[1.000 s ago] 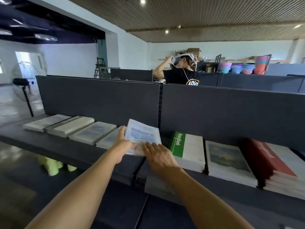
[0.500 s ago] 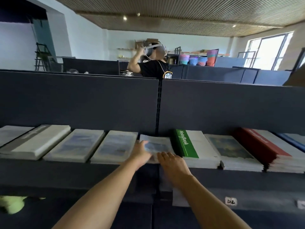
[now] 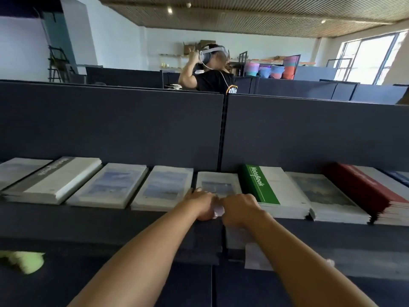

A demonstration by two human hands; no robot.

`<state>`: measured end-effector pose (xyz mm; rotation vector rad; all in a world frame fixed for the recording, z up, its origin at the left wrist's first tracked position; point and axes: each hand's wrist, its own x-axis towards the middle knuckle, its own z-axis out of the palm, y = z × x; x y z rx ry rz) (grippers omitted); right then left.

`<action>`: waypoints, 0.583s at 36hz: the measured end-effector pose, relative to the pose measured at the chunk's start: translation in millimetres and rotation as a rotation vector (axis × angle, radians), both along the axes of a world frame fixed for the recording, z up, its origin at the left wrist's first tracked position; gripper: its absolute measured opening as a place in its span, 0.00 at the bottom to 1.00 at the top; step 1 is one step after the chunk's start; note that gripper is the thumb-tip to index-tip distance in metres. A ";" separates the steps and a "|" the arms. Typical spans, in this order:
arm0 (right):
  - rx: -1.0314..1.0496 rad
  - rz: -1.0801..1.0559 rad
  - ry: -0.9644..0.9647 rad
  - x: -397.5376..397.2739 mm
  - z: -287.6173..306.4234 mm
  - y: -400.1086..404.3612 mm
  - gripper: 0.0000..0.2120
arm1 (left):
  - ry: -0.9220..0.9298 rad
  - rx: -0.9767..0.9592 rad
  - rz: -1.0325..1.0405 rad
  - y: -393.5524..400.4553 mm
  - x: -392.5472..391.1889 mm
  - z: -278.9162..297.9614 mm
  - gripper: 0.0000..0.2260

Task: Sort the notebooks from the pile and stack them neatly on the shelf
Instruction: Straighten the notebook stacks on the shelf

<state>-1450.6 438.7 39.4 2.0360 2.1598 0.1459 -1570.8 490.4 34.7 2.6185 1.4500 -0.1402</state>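
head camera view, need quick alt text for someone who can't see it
Two bare hands, left hand and right hand, meet at the near edge of a pale notebook on a dark shelf, between a green notebook stack and other pale stacks.

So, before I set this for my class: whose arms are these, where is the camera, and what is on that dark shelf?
There is no machine here. The arms belong to a person wearing a wide-angle camera on the head, so you look forward and down along them. The left hand and right hand meet at the near edge of a pale notebook with a blue picture, which lies flat on the dark shelf. Whether the fingers grip it or only press it is unclear. Beside it lie similar pale stacks, a green notebook stack and a red stack. Beyond the partition stands another person wearing a headset.
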 end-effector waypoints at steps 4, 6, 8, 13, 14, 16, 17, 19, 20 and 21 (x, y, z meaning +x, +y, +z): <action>0.038 -0.037 0.044 -9.9 0.2 8.2 0.14 | -0.067 0.060 -0.004 -7.5 -4.3 -2.8 0.16; 0.076 -0.074 0.061 -14.8 -0.6 11.1 0.14 | -0.100 0.107 0.003 -10.4 -13.2 -3.2 0.17; 0.188 -0.058 0.029 -18.7 -2.5 13.4 0.12 | -0.196 0.152 0.045 -10.2 -27.2 -3.3 0.17; 0.375 0.019 0.092 -41.5 -4.8 19.7 0.15 | -0.386 0.301 0.237 -6.2 -82.6 -2.9 0.17; 0.383 0.035 0.103 -50.6 -4.1 20.9 0.15 | -0.390 0.321 0.282 -5.3 -96.0 -4.1 0.17; 0.385 0.073 0.110 -71.6 -3.3 23.0 0.14 | -0.397 0.350 0.358 -2.4 -123.5 -6.4 0.17; 0.380 0.095 0.109 -82.5 -3.6 24.3 0.13 | -0.398 0.364 0.391 -0.7 -137.2 -7.4 0.16; 0.375 0.132 0.114 -105.0 -4.7 27.9 0.12 | -0.386 0.390 0.437 3.9 -164.4 -8.3 0.14; 0.368 0.149 0.123 -115.7 -4.8 29.9 0.12 | -0.372 0.397 0.445 6.9 -177.5 -8.6 0.14; 0.355 0.165 0.130 -126.3 -4.8 31.8 0.12 | -0.351 0.396 0.444 10.4 -190.4 -8.9 0.14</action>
